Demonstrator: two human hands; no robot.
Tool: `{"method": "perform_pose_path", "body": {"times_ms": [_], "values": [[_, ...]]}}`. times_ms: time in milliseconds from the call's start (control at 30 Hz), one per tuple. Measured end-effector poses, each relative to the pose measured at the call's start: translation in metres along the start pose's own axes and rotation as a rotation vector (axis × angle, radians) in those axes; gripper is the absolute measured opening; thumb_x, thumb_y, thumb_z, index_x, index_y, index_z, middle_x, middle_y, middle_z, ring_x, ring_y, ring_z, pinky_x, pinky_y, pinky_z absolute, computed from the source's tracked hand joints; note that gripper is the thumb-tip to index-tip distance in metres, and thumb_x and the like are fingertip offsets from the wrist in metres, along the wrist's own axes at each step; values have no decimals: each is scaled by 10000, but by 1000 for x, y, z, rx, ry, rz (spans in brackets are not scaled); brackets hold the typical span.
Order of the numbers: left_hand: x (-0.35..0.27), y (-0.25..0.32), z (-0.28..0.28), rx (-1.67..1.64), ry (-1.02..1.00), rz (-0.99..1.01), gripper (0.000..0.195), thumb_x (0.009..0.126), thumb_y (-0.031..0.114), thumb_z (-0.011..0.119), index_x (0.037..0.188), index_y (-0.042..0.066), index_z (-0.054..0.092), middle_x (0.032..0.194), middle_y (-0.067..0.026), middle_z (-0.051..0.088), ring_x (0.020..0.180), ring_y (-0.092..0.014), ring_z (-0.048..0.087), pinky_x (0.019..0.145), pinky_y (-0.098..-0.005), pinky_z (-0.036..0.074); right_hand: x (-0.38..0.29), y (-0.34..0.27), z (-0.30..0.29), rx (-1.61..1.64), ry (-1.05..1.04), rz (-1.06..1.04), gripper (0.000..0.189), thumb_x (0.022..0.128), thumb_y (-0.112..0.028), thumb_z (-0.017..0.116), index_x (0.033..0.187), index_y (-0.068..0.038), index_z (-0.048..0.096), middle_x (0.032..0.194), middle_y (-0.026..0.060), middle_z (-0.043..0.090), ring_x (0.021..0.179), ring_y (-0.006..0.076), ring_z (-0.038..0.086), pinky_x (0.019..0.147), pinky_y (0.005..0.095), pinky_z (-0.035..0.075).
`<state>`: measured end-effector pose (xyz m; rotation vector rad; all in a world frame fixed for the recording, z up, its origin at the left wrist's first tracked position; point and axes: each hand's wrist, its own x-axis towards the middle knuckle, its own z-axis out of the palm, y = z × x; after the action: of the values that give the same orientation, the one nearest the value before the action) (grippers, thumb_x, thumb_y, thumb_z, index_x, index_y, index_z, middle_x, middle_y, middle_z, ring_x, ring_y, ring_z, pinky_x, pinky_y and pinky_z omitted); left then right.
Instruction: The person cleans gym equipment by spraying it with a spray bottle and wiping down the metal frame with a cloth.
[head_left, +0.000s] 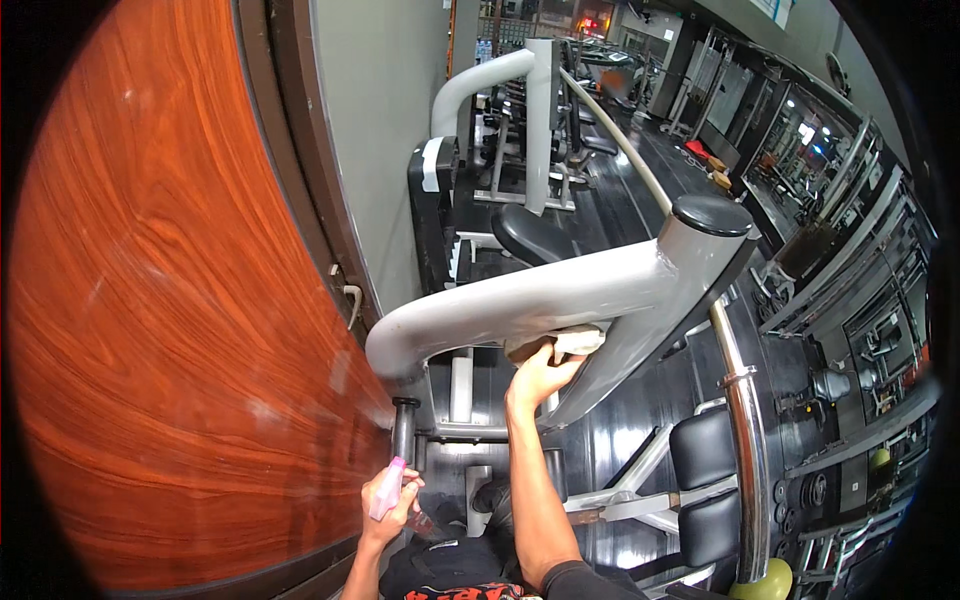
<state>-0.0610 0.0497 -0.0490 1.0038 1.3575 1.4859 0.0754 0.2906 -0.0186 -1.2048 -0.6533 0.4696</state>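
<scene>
My right hand holds a pale, folded cloth against the underside of a thick silver-grey steel tube, part of a gym bench's upright frame. The cloth lies near where this curved tube meets the slanted post with the black end cap. Lower and to the left, my left hand grips a spray bottle with a pink trigger head. Its clear body shows partly below my fingers. The bottle is close to a dark weight peg on the frame.
A wood-grain door with a metal handle stands close on the left. A barbell runs along the right side, above black bench pads. Beyond are a black seat, weight racks and mirrors.
</scene>
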Motion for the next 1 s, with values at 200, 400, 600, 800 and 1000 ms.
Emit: {"method": "perform_pose_path", "body": {"times_ms": [200,400,600,800,1000], "values": [[1,1,-7,62,0,10,137,873,10,592,994,-54,586,809,-140,655,538,-154,597,486,-275,495,-74,46,7,135,-450,238,740,785,52,460,1478,14,204,1512,187,266,1386,281,271,1151,361,184],[2,3,-1,37,-6,77,114,861,-10,593,969,-48,592,808,-136,656,552,-151,609,501,-272,494,-77,70,8,76,-734,362,595,840,-7,539,1406,4,356,1340,132,500,1211,217,469,1028,311,342],[-3,-2,-6,62,-30,83,111,859,-20,588,967,-44,591,809,-133,658,553,-149,611,506,-270,494,-44,19,9,456,-318,388,572,941,-5,495,1463,-41,262,1418,131,405,1237,241,434,1058,381,334],[-10,3,-11,74,12,47,112,859,-7,597,966,-41,593,808,-131,663,548,-145,613,507,-265,494,-118,89,16,-170,-677,38,537,766,6,503,1296,70,445,1238,280,548,1168,404,526,998,410,391],[-17,3,-17,107,51,63,101,861,1,602,955,-34,598,807,-127,668,544,-136,612,506,-261,493,-130,183,-18,-489,-985,246,369,778,-85,556,1141,-20,565,1119,228,632,1087,395,587,913,417,460]]}}
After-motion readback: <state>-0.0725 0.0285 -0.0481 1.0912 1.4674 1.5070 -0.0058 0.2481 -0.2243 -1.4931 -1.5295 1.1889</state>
